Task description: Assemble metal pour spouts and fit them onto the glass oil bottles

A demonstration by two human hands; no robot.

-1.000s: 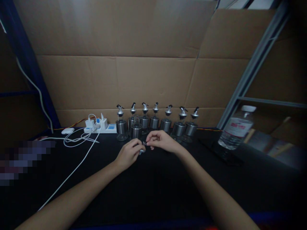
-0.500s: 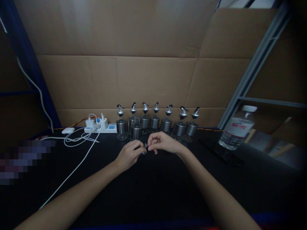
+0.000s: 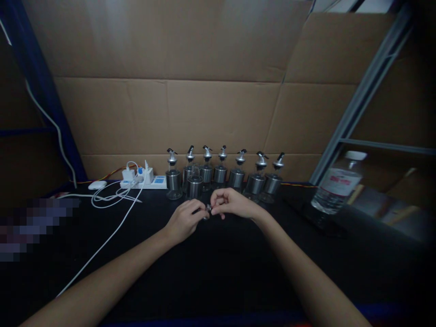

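Close in front of the bottles, my left hand (image 3: 186,220) is closed round a small silvery piece (image 3: 208,208), mostly hidden by the fingers. My right hand (image 3: 231,203) meets it from the right, thumb and forefinger pinched at the same piece. Just behind my left hand stands a glass bottle with a steel sleeve (image 3: 195,185) and no spout visible on top. Behind and beside it, several similar bottles stand in a row, each with a silver and black spout, among them the leftmost bottle (image 3: 173,180) and one at the right (image 3: 273,182).
A white power strip (image 3: 159,182) with plugs and looped white cables lies at the back left, beside a small white device (image 3: 97,185). A large water bottle (image 3: 337,184) stands at the right near a dark flat object (image 3: 325,225). Cardboard (image 3: 218,113) forms the back wall.
The view has shifted very slightly. Both hands keep nearly the same pose around the small piece, with only slight finger movement.
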